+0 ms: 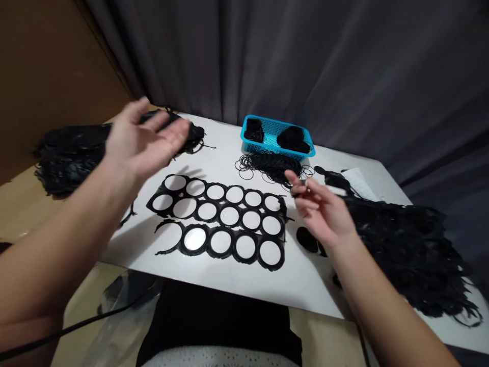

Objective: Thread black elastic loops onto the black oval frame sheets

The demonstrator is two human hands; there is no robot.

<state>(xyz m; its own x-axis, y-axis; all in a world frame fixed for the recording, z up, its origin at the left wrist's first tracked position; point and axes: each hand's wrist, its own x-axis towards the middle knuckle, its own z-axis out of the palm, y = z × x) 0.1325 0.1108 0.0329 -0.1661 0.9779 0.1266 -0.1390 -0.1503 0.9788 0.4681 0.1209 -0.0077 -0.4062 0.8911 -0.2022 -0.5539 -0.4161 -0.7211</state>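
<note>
Over the left part of the table my left hand [143, 140] is raised, palm up, fingers spread and a little blurred, with nothing in it. My right hand [323, 211] is closed round a slim tool with a white handle [338, 191]; its kind is not clear, since the fingers cover most of it. Between the hands lies a flat black rubber sheet [218, 213] with rows of large round holes. Its front row ends at the left in a ring cut open. Behind my right hand sits a loose pile of thin black rings [271, 164].
A blue basket [272, 142] with two black bundles stands at the back. Heaps of black rubber scraps lie at the left [72, 158] and right [412, 250] of the white table [229, 280]. White paper [360, 183] lies at the right. A grey curtain [275, 61] hangs behind.
</note>
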